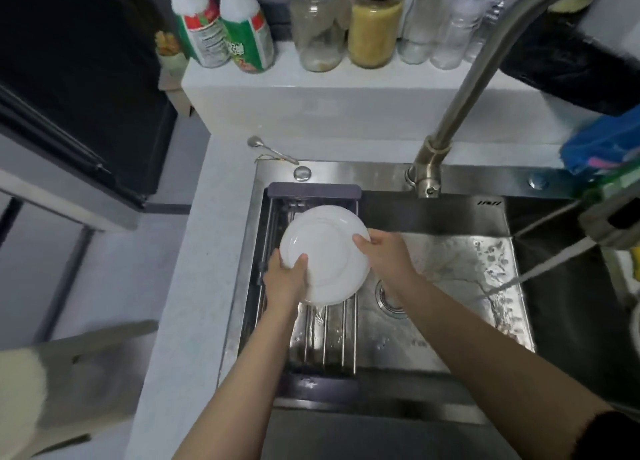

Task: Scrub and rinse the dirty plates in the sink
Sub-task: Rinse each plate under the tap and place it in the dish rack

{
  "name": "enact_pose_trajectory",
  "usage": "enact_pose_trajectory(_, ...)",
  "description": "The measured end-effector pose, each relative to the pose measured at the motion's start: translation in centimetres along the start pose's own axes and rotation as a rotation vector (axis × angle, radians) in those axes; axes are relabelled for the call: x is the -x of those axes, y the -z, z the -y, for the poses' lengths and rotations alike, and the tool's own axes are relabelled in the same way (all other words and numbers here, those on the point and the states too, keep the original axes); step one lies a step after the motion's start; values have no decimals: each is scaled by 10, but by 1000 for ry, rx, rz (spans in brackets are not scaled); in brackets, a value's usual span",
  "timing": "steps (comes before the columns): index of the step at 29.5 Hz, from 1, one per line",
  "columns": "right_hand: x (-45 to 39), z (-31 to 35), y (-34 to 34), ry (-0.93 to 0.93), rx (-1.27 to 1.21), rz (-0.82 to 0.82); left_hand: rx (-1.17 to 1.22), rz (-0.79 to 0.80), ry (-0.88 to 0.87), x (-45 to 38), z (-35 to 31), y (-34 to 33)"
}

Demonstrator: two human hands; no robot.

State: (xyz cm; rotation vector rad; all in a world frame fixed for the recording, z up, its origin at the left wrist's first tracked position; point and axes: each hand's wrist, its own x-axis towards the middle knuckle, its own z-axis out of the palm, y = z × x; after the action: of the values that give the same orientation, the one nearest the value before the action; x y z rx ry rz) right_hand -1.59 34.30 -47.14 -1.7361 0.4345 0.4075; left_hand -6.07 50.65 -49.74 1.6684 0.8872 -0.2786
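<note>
While both hands grip plate (325, 255), fingers behind hidden.

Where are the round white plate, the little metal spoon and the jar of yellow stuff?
Round white plate (325, 252), head view, on its inner face.
Little metal spoon (254, 142), head view, on its bowl.
Glass jar of yellow stuff (374, 30), head view, on its glass side.

White plate (325, 252) gripped by left hand (285, 279) and right hand (384, 252), above sink rack (332, 342)
</note>
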Motion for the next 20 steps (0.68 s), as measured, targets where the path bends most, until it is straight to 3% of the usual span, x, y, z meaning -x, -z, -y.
enact_pose_trajectory(6,-17,-14,-13,29,185,-57,-85,-18,160,-12,3,-8)
enact_pose_trajectory(10,-28,-24,-22,16,250,-45,-14,2,203,-25,12,-11)
enact_pose_trajectory(20,-35,-31,-27,49,413,-63,56,-10,205,-18,18,-21)
